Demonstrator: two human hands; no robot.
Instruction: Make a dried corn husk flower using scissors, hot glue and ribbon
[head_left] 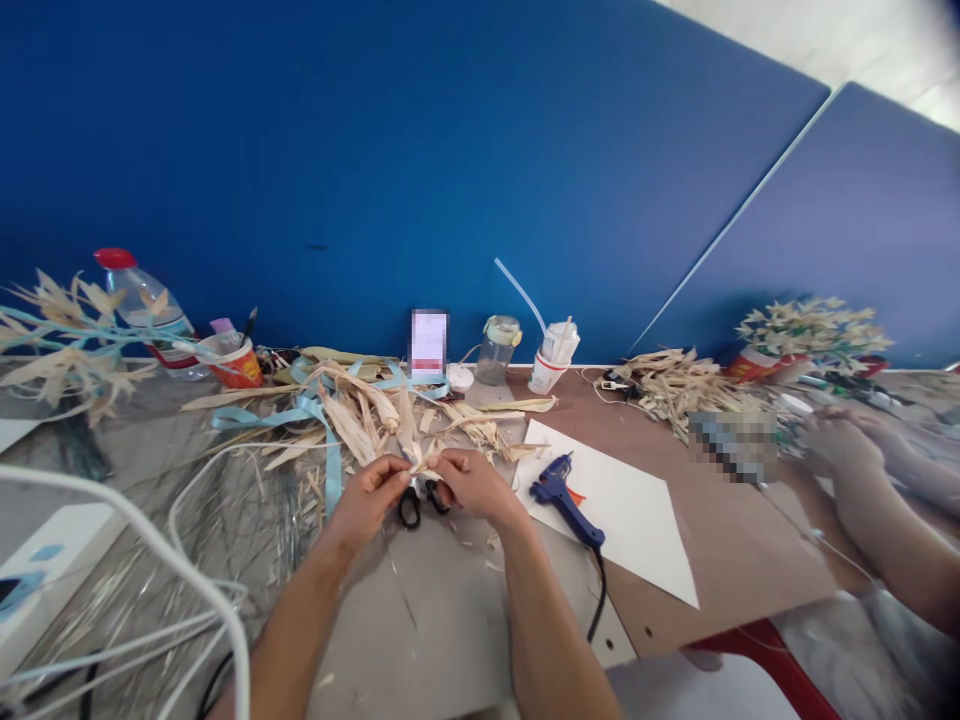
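Observation:
My left hand (pixel 373 498) and my right hand (pixel 471 482) meet over the middle of the table, each with its fingers pinched together. Between the fingertips they share a small piece of pale dried husk (pixel 419 466). Black-handled scissors (pixel 410 508) lie just beneath the fingers, their blades mostly hidden. A heap of dried corn husks (pixel 360 410) spreads right behind my hands. To the right of my right hand, a blue glue gun (pixel 568 502) rests on a white sheet (pixel 637 520).
Thin wires (pixel 277 510) and a white cable (pixel 225 600) cover the left side. A propped phone (pixel 429 345), a glass jar (pixel 498 352) and paper cups (pixel 549 372) stand along the blue partition (pixel 450 150). At right, another person's arms (pixel 862 490) reach in beside more husks (pixel 675 385).

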